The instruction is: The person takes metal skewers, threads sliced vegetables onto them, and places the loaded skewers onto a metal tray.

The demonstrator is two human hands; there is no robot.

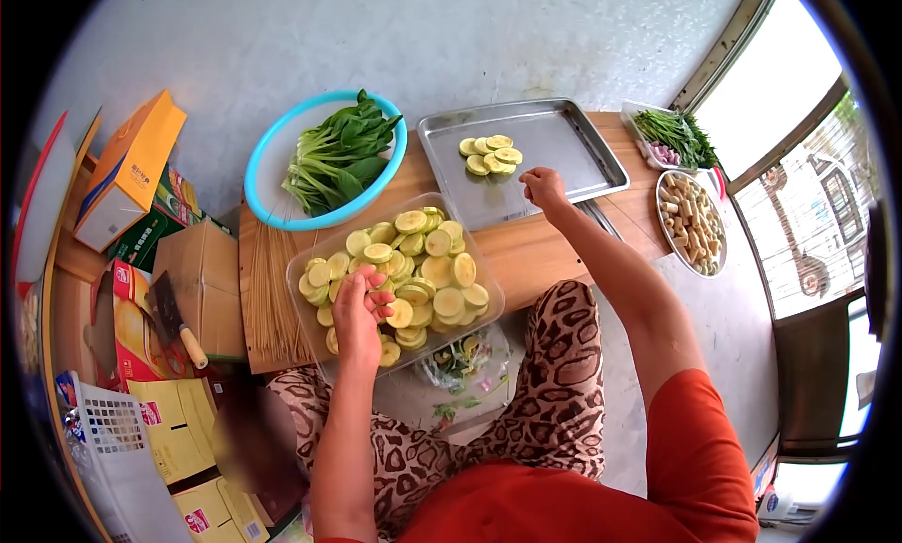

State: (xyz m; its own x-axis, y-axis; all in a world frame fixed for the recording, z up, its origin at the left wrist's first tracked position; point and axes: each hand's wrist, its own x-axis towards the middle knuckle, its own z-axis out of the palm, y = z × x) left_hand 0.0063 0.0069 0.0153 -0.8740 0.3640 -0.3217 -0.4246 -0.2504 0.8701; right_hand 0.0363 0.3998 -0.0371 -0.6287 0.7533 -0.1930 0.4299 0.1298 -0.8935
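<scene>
Over a clear plastic tub (310, 341) full of round zucchini slices (437, 270), my left hand (360, 310) is closed with its fingers curled. What it holds, if anything, I cannot make out. My right hand (545, 188) is closed in a pinch above the metal tray (564, 148), near its front edge. Anything between those fingers is too small to see. On the tray a small group of zucchini slices (490, 155) lies just left of my right hand. Thin bamboo skewers (272, 299) lie in a bundle left of the tub.
A blue-rimmed basin (266, 200) holds leafy greens (343, 158) behind the tub. At right are an oval dish of cut pieces (691, 222) and a box of chopped greens (676, 134). A cleaver (174, 319) and cardboard boxes (197, 275) stand at left. A plastic bag (465, 360) lies below the table edge.
</scene>
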